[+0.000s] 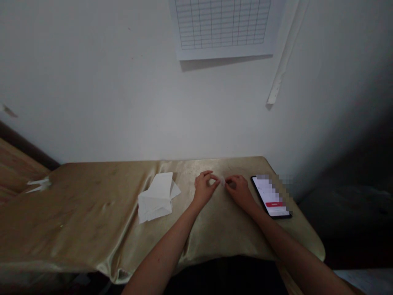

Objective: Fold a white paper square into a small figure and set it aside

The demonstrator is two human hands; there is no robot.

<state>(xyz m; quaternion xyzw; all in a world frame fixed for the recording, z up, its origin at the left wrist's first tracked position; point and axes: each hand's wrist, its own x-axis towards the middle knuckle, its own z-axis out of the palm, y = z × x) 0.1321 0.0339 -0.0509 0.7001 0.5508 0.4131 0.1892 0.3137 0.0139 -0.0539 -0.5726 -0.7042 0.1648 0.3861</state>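
My left hand [204,187] and my right hand [238,189] meet over the table's far middle, fingers pinched together on a small white scrap of paper [222,180] held between them. Its shape is too small to make out. A loose stack of white paper sheets [156,197] lies on the gold cloth just left of my left hand.
A gold satin cloth covers the table [76,205], which stands against a white wall. A phone [270,196] with a lit screen lies right of my right hand. A gridded chart [222,24] hangs on the wall above. White scraps [38,184] lie at the far left edge.
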